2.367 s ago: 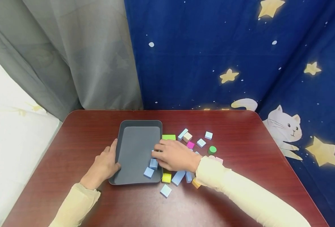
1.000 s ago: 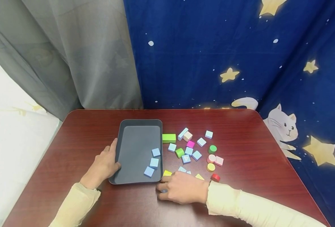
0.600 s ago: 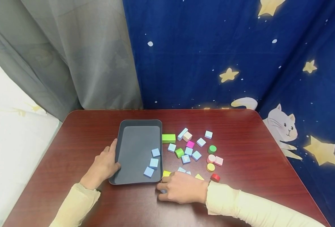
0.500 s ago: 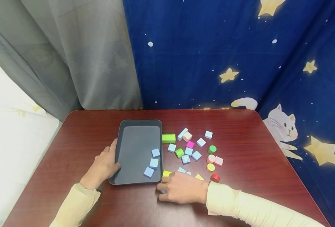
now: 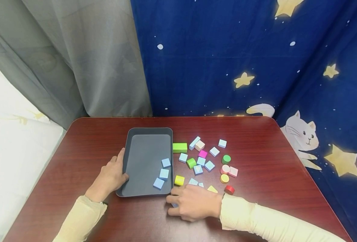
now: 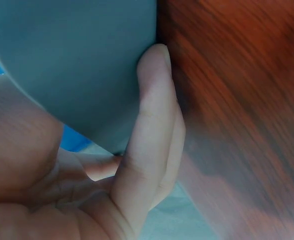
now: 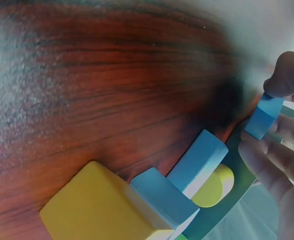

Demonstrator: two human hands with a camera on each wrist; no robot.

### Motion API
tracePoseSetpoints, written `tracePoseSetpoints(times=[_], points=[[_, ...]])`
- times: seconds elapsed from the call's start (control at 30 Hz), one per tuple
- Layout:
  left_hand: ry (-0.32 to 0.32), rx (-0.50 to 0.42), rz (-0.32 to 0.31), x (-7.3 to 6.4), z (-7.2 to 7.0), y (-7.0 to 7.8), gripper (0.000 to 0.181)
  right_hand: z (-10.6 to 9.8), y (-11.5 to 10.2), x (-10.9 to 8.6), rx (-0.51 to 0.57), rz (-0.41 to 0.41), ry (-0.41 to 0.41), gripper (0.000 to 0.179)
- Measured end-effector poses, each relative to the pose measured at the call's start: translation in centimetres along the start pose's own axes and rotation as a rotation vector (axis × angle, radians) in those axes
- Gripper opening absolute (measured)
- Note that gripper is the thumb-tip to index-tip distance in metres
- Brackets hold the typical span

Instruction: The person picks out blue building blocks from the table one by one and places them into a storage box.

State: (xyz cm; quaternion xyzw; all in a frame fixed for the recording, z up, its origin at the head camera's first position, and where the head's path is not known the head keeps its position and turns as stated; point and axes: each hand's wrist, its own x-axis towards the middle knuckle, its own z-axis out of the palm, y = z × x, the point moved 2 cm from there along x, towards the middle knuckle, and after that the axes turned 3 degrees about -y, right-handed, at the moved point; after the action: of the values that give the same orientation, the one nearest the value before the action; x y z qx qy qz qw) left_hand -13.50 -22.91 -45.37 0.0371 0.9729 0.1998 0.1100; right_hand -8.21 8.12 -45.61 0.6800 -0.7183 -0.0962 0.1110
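Note:
My left hand (image 5: 110, 174) grips the left wall of a dark grey tray (image 5: 149, 131), thumb over the rim; the left wrist view shows its fingers against the tray wall (image 6: 87, 60). Inside the tray lie three light blue blocks, one a cube (image 5: 164, 174), along the right side. Just off the tray's near right corner, my right hand (image 5: 195, 201) pinches a small blue block (image 7: 263, 116) between thumb and fingers, low over the table. The head view shows only a sliver of that block. A yellow cylinder (image 5: 179, 180) lies beyond the right fingers.
Right of the tray are scattered blocks: a green bar (image 5: 180, 148), a magenta block (image 5: 202, 154), a green cylinder (image 5: 226, 159), a red disc (image 5: 229, 190) and several blue ones. Near the right hand is a yellow-orange block (image 7: 94, 205). Curtains hang behind the table (image 5: 257, 131).
My right hand has left a blue block in the tray, moved toward the near edge and taken hold of another. The yellow cylinder has shifted slightly away. The left hand has stayed put.

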Motion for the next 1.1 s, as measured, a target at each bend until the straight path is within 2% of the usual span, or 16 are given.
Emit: tracePoseSetpoints(times=[0.4,0.67,0.9,1.1], points=[[0.004,0.003,0.001,0.0,-0.1,0.0,0.103,-1.2,0.7,0.7,0.029,-0.030,0.054,0.010],[-0.003,-0.008,-0.014,-0.1,-0.1,0.1,0.103,-1.8,1.5,1.4,0.038,-0.015,0.053,0.012],[-0.001,-0.003,-0.009,-0.1,-0.1,0.1,0.102,-2.0,2.3,2.2,-0.010,-0.008,0.100,0.014],[-0.005,-0.008,-0.014,-0.2,-0.2,0.2,0.101,-2.2,3.7,3.3,0.022,0.036,0.107,0.014]])
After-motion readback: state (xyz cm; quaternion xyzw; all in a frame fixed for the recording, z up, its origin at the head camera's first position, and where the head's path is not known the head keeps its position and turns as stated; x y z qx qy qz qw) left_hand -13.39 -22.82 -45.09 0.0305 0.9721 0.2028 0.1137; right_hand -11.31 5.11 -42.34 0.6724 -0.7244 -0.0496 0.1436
